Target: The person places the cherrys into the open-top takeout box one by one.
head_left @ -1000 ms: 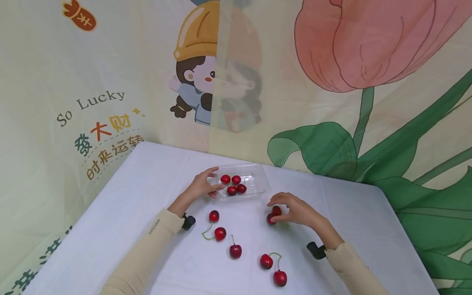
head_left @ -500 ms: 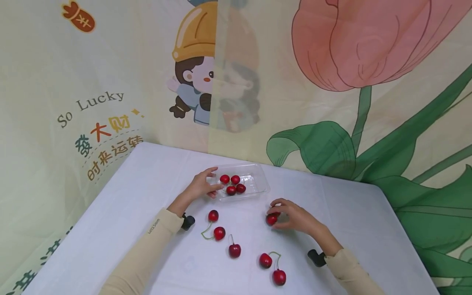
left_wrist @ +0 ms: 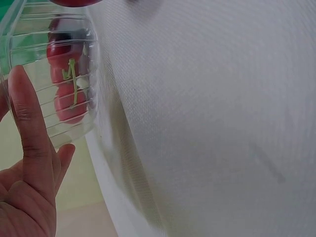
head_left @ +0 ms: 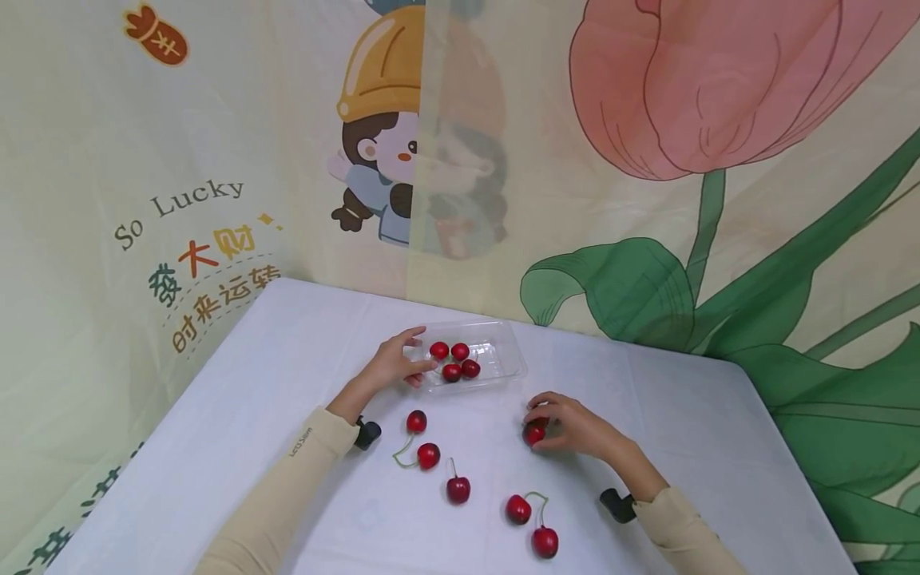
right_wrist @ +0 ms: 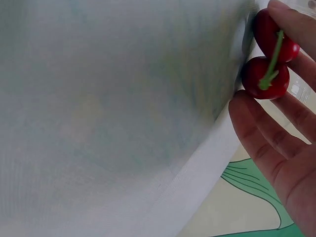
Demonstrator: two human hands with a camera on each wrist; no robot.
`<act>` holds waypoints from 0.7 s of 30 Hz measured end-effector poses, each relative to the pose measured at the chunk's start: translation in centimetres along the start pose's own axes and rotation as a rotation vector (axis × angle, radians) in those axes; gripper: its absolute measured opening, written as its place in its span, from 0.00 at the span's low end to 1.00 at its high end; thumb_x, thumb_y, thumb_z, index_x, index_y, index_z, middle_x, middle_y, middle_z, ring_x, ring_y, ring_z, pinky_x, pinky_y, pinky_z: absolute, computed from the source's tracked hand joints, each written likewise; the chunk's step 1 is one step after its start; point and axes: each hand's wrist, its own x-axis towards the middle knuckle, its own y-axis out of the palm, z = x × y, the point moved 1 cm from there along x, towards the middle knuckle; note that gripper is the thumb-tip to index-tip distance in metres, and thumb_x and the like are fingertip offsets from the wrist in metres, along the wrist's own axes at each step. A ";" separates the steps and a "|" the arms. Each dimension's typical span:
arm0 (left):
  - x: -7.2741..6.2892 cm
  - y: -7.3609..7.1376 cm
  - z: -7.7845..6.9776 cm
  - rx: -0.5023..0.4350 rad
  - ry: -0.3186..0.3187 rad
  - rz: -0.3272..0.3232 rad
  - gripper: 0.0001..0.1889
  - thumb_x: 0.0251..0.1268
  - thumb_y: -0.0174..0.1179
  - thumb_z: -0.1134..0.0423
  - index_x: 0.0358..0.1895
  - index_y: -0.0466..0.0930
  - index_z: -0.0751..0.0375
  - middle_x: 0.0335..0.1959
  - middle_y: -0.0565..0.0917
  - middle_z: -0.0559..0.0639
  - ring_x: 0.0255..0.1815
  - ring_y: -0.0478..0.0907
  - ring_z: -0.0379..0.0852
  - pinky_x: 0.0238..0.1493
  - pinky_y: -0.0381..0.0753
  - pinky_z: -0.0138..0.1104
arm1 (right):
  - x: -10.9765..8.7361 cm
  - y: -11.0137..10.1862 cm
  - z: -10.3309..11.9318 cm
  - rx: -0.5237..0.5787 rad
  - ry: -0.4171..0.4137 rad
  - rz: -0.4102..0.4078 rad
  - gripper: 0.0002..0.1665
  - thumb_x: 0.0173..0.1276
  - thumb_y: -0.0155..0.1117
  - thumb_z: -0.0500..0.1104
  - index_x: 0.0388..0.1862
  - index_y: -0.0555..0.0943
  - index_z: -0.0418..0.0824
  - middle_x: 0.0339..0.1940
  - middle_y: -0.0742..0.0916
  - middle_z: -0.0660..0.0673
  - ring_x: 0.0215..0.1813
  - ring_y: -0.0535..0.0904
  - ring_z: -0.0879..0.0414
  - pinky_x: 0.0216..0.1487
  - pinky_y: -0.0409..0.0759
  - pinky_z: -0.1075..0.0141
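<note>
At the left end of a clear plastic container [head_left: 496, 375], my left hand [head_left: 388, 361] holds its side, thumb and fingers spread along the wall. Several red cherries [head_left: 451, 372] lie inside that container; green stems show through its ribbed wall in the left wrist view. My right hand [head_left: 578, 423] is low over the table, its fingers curled round a pair of cherries [head_left: 533, 434]. In the right wrist view, both cherries [right_wrist: 266, 79] sit side by side between the fingertips, a green stem [right_wrist: 274, 59] across them. The fingers partly cover the pair in the head view.
On the white-covered table [head_left: 345, 511] lie a stem-joined cherry pair [head_left: 428, 456] at centre left, a single cherry [head_left: 458, 489] nearer the front, and another joined pair [head_left: 518, 509] at front right. A printed cloth backdrop [head_left: 546, 239] rises behind the table.
My right hand has come down and closed its fingers round the cherry pair, which has shifted slightly. The left hand and the container have stayed in place.
</note>
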 end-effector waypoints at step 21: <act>0.1 0.0 0.1 -0.002 0.011 0.001 0.42 0.60 0.69 0.64 0.76 0.56 0.59 0.68 0.68 0.66 0.19 0.81 0.40 0.29 0.84 0.31 | -0.3 -1.5 0.0 0.076 -0.057 -0.007 0.20 0.56 0.76 0.40 0.48 0.85 0.37 0.55 0.80 0.35 0.49 0.79 0.47 0.47 0.85 0.55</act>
